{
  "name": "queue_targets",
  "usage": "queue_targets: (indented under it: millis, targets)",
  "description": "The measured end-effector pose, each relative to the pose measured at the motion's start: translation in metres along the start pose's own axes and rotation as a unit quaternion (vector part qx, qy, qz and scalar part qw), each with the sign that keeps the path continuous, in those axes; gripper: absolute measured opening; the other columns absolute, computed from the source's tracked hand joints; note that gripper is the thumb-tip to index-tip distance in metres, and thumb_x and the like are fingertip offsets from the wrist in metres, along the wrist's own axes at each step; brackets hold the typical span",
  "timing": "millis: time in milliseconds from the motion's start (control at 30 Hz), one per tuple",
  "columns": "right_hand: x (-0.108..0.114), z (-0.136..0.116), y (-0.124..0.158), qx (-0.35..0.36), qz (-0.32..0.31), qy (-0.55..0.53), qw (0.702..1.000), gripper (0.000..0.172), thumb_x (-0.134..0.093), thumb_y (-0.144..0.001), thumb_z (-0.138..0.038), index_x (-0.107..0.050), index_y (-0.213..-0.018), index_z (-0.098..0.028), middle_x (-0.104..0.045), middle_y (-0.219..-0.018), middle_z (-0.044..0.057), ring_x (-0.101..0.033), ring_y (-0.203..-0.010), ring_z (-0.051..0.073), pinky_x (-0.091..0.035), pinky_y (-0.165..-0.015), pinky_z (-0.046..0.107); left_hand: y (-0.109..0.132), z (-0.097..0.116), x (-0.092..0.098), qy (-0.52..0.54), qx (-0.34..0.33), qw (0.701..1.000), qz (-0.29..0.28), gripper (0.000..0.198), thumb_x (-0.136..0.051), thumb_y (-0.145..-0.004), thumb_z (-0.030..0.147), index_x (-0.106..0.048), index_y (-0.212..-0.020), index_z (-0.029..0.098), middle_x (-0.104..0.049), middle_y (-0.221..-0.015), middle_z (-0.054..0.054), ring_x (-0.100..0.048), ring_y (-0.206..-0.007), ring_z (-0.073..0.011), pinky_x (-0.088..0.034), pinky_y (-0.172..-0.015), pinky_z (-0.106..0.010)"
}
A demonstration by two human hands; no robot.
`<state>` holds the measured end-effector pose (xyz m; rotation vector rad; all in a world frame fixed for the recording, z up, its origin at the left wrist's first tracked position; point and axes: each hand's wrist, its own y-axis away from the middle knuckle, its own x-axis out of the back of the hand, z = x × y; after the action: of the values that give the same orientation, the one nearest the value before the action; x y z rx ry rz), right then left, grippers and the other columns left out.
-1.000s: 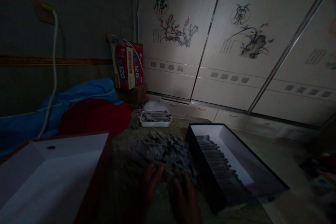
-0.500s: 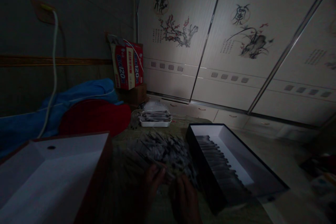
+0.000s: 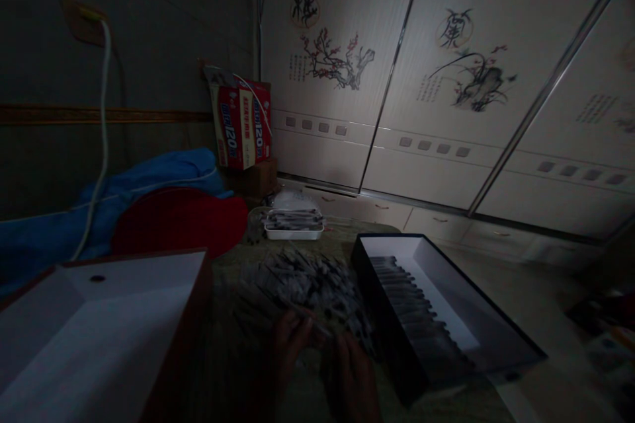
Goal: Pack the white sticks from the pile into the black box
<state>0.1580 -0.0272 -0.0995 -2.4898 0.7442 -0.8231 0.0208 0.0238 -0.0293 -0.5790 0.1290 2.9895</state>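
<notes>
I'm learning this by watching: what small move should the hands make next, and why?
Probably move the slim piece toward the dark box: the left hand seems to pinch it, right hand close by, and other slim pieces lie there in a row.

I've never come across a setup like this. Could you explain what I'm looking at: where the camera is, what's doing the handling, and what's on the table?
There is no machine here: a person works with two bare hands. The only view comes from a camera worn on the head, looking forward and down.

On the table lies a loose pile of slim pieces. Beyond it stands a white tray with more slim things inside. To the right, a dark box holds a row of them; at left is a pale-lined box.

The left hand holds a slim piece. The right hand is at its other end, but it is too dark to judge its grip.
</notes>
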Motion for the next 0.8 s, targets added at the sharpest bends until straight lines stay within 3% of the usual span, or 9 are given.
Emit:
queue_targets:
  millis: [100,200,333,567,800]
  targets:
    - [0.002,-0.003,0.000,-0.012,-0.030,-0.006,0.999,0.037,-0.049,-0.084,-0.055,-0.066,-0.096,-0.025,-0.070,-0.093,0.006,-0.065,-0.083,0.021,-0.052,-0.067,0.028,0.001,0.002,-0.001,-0.007,-0.018,1.000,0.019,0.031,-0.075,-0.060,0.046,-0.065,-0.071,0.019,-0.069,-0.062,0.000,-0.065,-0.059,-0.0187,-0.051,-0.056,-0.028]
    - [0.001,-0.010,-0.002,-0.019,-0.046,-0.020,0.999,0.035,-0.041,-0.089,-0.051,-0.065,-0.096,-0.026,-0.070,-0.082,0.004,-0.064,-0.070,0.017,-0.051,-0.058,0.024,-0.001,0.000,0.000,-0.010,-0.023,1.000,0.002,0.034,-0.075,-0.062,0.046,-0.063,-0.073,0.017,-0.069,-0.061,-0.001,-0.064,-0.057,-0.0180,-0.050,-0.055,-0.027]
    - [-0.001,-0.010,-0.003,0.006,-0.012,-0.017,1.000,0.041,-0.049,-0.079,-0.063,-0.067,-0.084,-0.027,-0.069,-0.079,0.005,-0.064,-0.076,0.022,-0.052,-0.066,0.031,-0.003,-0.005,0.002,0.000,-0.005,0.999,-0.036,0.037,-0.074,-0.062,0.048,-0.062,-0.076,0.017,-0.069,-0.060,-0.003,-0.065,-0.055,-0.0188,-0.051,-0.055,-0.029]
    - [-0.007,-0.004,0.002,0.011,0.024,0.032,0.999,0.046,-0.044,-0.079,-0.067,-0.068,-0.084,-0.028,-0.070,-0.085,0.008,-0.063,-0.084,0.026,-0.053,-0.072,0.037,-0.003,-0.006,0.003,-0.020,-0.007,1.000,-0.011,0.039,-0.074,-0.060,0.051,-0.062,-0.075,0.017,-0.069,-0.060,-0.002,-0.066,-0.056,-0.0193,-0.051,-0.055,-0.029]
    - [0.008,-0.020,-0.011,-0.021,-0.024,-0.035,0.999,0.043,-0.052,-0.073,-0.068,-0.068,-0.079,-0.028,-0.069,-0.076,0.005,-0.064,-0.077,0.023,-0.053,-0.067,0.031,-0.002,0.000,0.003,-0.038,-0.023,0.998,-0.032,0.035,-0.072,-0.064,0.049,-0.064,-0.075,0.017,-0.069,-0.061,-0.003,-0.065,-0.056,-0.0192,-0.051,-0.055,-0.029]
